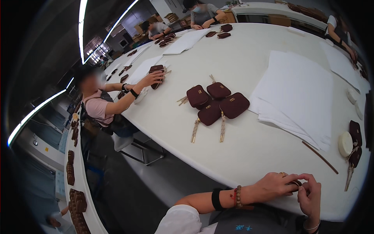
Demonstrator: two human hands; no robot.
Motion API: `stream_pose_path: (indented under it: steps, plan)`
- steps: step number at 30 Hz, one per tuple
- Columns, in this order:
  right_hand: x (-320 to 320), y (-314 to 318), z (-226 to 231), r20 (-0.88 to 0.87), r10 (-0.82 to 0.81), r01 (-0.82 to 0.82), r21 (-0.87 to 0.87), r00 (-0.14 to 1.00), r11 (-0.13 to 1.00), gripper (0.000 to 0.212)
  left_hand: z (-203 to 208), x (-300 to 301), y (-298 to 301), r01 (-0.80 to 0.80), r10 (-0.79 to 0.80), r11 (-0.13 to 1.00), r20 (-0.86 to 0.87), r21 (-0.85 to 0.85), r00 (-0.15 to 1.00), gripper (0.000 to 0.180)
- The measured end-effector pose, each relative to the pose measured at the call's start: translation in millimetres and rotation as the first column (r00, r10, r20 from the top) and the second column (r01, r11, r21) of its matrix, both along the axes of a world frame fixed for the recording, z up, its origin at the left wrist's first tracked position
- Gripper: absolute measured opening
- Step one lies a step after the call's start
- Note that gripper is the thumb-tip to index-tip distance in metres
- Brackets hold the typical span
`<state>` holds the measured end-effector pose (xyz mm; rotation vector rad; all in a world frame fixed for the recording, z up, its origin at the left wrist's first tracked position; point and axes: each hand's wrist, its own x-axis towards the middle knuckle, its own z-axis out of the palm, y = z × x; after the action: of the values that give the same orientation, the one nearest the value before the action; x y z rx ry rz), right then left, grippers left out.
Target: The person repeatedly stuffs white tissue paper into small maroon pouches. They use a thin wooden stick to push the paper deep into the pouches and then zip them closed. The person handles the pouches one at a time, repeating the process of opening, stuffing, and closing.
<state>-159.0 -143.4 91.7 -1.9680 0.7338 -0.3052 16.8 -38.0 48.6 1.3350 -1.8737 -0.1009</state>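
Observation:
At the near table edge, my left hand point(272, 188) is closed with its fingers around a small dark brown piece point(297, 183), mostly hidden by the fingers. My right hand point(310, 195) meets it from the other side, its fingers bent and pinched against the same piece. What kind of thing it is cannot be made out. Farther up the table lie several maroon zip pouches, among them a front one point(234, 105), with braided cord pulls. A thin brown stick point(320, 157) rests just beyond my hands.
White sheets point(296, 93) are stacked past the stick. On the right, a round cream-coloured object point(345, 144) sits beside more maroon pouches point(355, 133). To the left, a co-worker's hand point(155, 78) touches a pouch. Other people work along the white table point(175, 117).

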Motion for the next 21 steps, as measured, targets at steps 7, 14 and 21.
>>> stream_pose_path:
  steps: [7, 14, 21]
  plan:
    - [5.6, 12.4, 10.4, 0.029, -0.078, 0.074, 0.125, 0.997, 0.989, 0.029, -14.9, 13.9, 27.0, -0.052, 0.031, 0.986, -0.135, -0.158, 0.990, 0.034]
    - [32.7, 24.0, 13.7, -0.043, 0.115, -0.122, -0.190, 0.992, 0.974, 0.035, -22.0, 17.9, 19.3, 0.034, -0.044, 0.998, -0.206, -0.048, 0.978, 0.023]
    - [26.9, 7.5, 17.8, 0.035, 0.042, -0.044, 0.063, 0.999, 0.997, 0.038, -45.4, -3.0, 11.3, 0.083, -0.080, 0.996, -0.547, -0.018, 0.833, 0.074]
